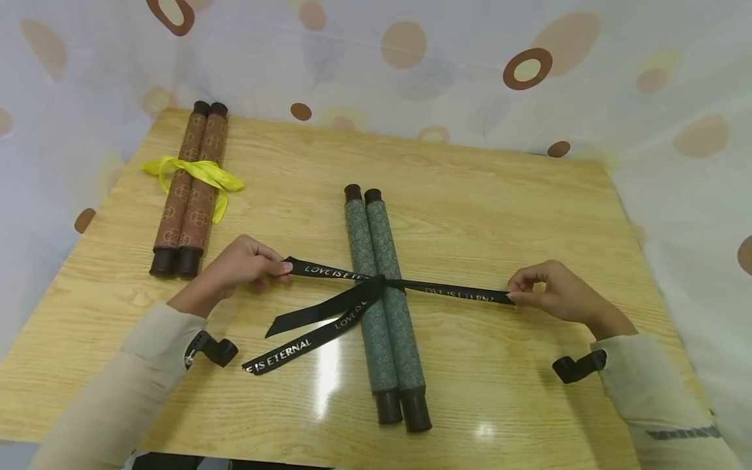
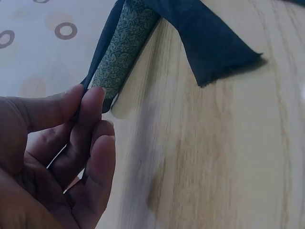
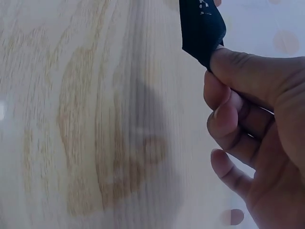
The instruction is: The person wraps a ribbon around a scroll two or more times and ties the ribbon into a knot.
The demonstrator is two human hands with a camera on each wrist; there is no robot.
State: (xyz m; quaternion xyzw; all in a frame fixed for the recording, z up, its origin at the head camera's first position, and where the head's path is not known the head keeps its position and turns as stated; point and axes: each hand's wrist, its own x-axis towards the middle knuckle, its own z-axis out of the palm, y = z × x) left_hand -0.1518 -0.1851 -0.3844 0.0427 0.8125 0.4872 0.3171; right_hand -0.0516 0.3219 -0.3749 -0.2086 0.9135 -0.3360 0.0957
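Two green patterned scrolls [image 1: 390,326] with dark end knobs lie side by side at the middle of the table. A black ribbon [image 1: 329,269] printed with silvery letters is knotted across them. On the left, my left hand [image 1: 243,264] pinches one stretch of it between thumb and forefinger. My right hand [image 1: 558,294] pinches another end out to the right, so the ribbon runs nearly straight between both hands. Two loose tails [image 1: 294,349] hang from the knot toward the lower left. In the right wrist view, the ribbon tip [image 3: 202,33] sits between thumb and finger.
Two brown patterned scrolls [image 1: 200,215], tied together with a yellow ribbon [image 1: 205,173], lie at the table's left. The wooden table [image 1: 499,209] meets a white curtain [image 1: 352,59] with brown spots along its back edge.
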